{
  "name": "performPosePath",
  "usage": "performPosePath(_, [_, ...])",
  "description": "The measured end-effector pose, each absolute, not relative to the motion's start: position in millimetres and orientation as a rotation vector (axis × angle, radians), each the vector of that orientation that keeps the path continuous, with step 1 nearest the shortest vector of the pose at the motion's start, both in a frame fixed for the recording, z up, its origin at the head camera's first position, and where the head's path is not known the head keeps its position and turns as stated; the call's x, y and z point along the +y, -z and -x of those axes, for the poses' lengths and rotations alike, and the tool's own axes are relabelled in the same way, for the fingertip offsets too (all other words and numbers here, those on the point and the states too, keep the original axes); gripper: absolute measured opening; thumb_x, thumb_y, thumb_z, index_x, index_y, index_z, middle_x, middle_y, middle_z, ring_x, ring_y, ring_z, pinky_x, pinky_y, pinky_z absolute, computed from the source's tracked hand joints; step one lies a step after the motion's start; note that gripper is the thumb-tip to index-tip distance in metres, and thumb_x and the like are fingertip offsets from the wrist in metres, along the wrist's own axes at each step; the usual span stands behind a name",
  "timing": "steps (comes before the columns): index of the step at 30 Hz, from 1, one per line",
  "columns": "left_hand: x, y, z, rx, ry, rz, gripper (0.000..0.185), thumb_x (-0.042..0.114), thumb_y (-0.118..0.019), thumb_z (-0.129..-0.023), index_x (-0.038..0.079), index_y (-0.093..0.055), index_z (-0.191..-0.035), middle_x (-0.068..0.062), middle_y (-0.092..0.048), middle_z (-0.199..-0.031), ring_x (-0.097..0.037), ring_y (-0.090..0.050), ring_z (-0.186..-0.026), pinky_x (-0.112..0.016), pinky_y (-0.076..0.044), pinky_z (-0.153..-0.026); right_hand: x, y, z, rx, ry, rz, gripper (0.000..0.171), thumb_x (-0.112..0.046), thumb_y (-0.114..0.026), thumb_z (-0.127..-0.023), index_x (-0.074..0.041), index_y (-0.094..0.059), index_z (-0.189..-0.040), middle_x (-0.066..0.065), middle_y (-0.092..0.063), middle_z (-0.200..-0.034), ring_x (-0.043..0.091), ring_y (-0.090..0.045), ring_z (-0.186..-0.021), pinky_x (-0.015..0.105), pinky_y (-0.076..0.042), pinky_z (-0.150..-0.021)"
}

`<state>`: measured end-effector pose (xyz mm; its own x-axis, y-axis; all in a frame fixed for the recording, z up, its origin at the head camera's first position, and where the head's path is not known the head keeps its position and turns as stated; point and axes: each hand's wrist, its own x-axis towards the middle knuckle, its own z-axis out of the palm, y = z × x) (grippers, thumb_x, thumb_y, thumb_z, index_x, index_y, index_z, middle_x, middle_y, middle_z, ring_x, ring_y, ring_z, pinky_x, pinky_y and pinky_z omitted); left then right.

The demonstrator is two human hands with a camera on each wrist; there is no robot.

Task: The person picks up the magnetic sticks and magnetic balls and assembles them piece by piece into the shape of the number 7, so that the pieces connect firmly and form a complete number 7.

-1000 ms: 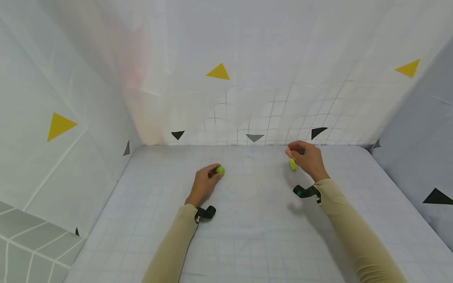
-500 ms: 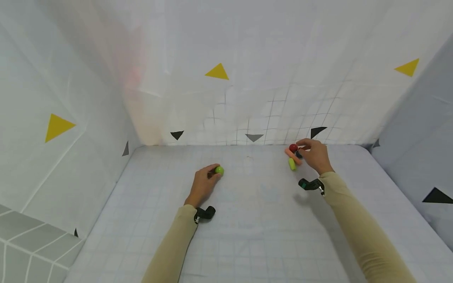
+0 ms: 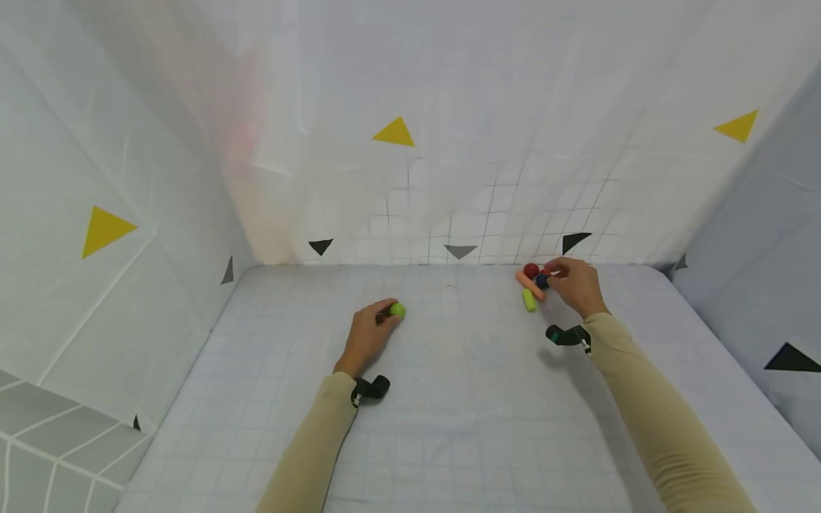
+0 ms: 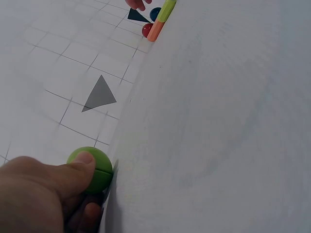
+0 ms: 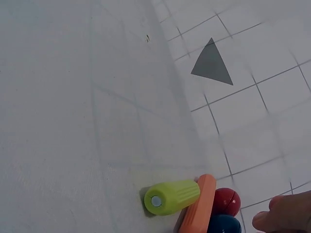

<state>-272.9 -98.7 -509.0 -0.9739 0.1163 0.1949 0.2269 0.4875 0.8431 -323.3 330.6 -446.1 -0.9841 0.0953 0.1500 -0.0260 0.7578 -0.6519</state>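
Observation:
My left hand (image 3: 368, 333) pinches a green ball (image 3: 398, 310) between thumb and fingers, low over the table. In the left wrist view a seam runs around this ball (image 4: 99, 172). At the back right, my right hand (image 3: 576, 285) has its thumb and fingertips apart beside a dark blue ball (image 3: 542, 281). Something small and red (image 3: 546, 271) shows behind that ball, mostly hidden by the fingertips. A red ball (image 3: 531, 270) sits left of it. In front lie an orange ridged stick (image 3: 529, 286) and a short yellow-green cylinder (image 3: 529, 300), side by side.
The white table (image 3: 449, 399) meets a white back wall (image 3: 462, 171) right behind the small pile. White side walls (image 3: 186, 235) stand left and right. Each wrist wears a black camera mount (image 3: 372, 388).
My right hand has drawn back to the right from over the pile, uncovering the red ball, blue ball and orange stick. My left hand stays in place with the green ball.

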Motion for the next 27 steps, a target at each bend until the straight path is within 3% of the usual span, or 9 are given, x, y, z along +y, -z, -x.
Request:
performPosePath(20, [-99, 509, 271, -2.628, 1.516, 0.272, 0.041, 0.019, -0.072, -0.101, 0.014, -0.066, -0.141, -0.001, -0.068, -0.126, -0.017, -0.062, -0.110, -0.039, -0.050, -0.098, 351, 478, 339, -2.779, -0.990, 0.198, 0.033, -0.001, -0.069, -0.097, 0.009, -0.064, -0.129, 0.031, -0.063, -0.127, 0.046, -0.059, -0.113, 0.058, -0.050, -0.095])
performPosePath(27, [-99, 510, 273, -2.625, 1.522, 0.279, 0.041, 0.021, -0.072, -0.101, 0.012, -0.066, -0.141, 0.000, -0.068, -0.125, -0.016, -0.062, -0.109, -0.039, -0.050, -0.097, 354, 487, 342, -2.739, -0.976, 0.220, 0.032, -0.003, -0.068, -0.097, 0.011, -0.065, -0.126, 0.031, -0.066, -0.119, 0.045, -0.059, -0.109, 0.058, -0.049, -0.095])
